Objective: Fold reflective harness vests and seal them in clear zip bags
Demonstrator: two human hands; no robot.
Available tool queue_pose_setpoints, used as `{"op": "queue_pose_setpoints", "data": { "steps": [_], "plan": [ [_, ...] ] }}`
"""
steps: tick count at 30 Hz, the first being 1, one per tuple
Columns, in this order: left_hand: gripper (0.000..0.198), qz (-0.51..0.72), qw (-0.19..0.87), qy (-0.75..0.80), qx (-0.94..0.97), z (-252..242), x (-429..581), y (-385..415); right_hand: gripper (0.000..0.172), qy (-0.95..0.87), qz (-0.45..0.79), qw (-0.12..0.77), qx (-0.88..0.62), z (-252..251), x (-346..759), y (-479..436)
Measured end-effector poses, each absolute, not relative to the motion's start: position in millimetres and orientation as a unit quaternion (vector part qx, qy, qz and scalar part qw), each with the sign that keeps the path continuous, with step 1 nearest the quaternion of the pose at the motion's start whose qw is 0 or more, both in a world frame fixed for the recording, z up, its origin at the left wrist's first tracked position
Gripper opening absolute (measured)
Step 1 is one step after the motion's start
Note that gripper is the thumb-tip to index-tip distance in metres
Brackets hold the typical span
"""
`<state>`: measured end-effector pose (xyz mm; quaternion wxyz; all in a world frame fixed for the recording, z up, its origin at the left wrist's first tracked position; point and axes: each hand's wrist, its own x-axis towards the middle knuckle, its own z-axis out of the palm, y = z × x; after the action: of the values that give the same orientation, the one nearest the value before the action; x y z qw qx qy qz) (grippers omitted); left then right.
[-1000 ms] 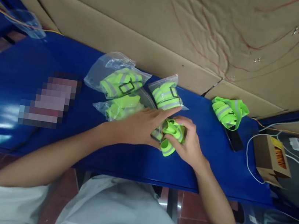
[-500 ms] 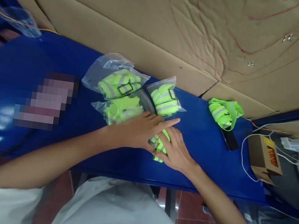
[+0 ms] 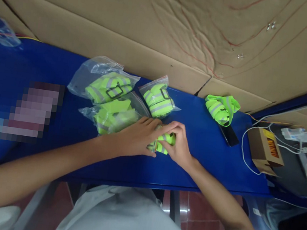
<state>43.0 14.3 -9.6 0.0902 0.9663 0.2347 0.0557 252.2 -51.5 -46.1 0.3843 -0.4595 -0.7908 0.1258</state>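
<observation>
Both hands meet over a folded neon-yellow reflective strap (image 3: 164, 145) near the middle of the blue table. My left hand (image 3: 142, 135) is closed around a small clear zip bag (image 3: 153, 145), whose red-lined edge shows by its thumb. My right hand (image 3: 180, 146) pinches the strap bundle from the right, fingertips bent over its top. The bundle seems partly within the bag, but my fingers cover how far. Just behind my left hand lie a bagged bundle (image 3: 115, 114), another with a black buckle (image 3: 111, 88), and a smaller bagged one (image 3: 159, 100).
A loose reflective strap bundle (image 3: 219, 108) rests against a black phone (image 3: 228, 135) at right. Further right stand an open cardboard box (image 3: 264, 151) and white cables (image 3: 243, 143). A cardboard panel (image 3: 97, 23) rises along the table's back. A blurred-out object (image 3: 32, 109) lies left.
My right hand has curled from lying flat over the bundle to pinching it, its fingers now touching my left forefinger. The camera view has shifted slightly to the right.
</observation>
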Motion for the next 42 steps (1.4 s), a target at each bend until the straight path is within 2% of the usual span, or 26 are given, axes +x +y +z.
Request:
{"op": "queue_pose_setpoints", "data": {
  "steps": [4,9,12,14,16,19,23,26,28,33,36,39,42],
  "plan": [
    [0.131,0.052,0.109,0.261,0.958,-14,49,11,0.010,-0.757,0.151,0.364,-0.522,-50,248,-53],
    [0.123,0.059,0.089,0.325,0.940,-11,72,2,0.028,-0.728,0.166,0.404,-0.529,-54,243,-44],
    [0.112,0.079,0.094,0.345,0.931,-11,76,0,0.024,-0.721,0.198,0.417,-0.516,-46,251,-40],
    [0.107,0.098,0.128,0.350,0.923,-14,71,1,0.025,-0.748,0.255,0.393,-0.471,-36,261,-39],
    [0.107,0.121,0.172,0.351,0.912,-17,64,4,0.033,-0.781,0.313,0.348,-0.413,-27,273,-40],
    [0.109,0.141,0.203,0.346,0.905,-20,58,6,0.038,-0.785,0.303,0.333,-0.426,-23,282,-42],
    [0.113,0.096,0.118,0.345,0.926,-12,66,-2,0.024,-0.709,0.243,0.396,-0.530,-35,267,-47],
    [0.112,0.064,0.026,0.314,0.947,-1,75,-10,0.027,-0.648,0.296,0.441,-0.547,-43,255,-51],
    [0.113,0.061,-0.001,0.297,0.953,4,78,-13,0.032,-0.620,0.360,0.454,-0.529,-43,254,-53],
    [0.112,0.081,-0.009,0.296,0.952,5,77,-10,0.041,-0.514,0.557,0.453,-0.469,-33,259,-56],
    [0.103,0.086,0.001,0.317,0.944,4,83,-13,0.050,-0.469,0.631,0.439,-0.435,-30,261,-56],
    [0.094,0.089,0.006,0.333,0.939,9,95,-20,0.056,-0.494,0.637,0.414,-0.422,-28,265,-54],
    [0.104,0.106,0.037,0.359,0.927,18,101,-21,0.063,-0.567,0.585,0.401,-0.420,-23,272,-55]
  ]
}}
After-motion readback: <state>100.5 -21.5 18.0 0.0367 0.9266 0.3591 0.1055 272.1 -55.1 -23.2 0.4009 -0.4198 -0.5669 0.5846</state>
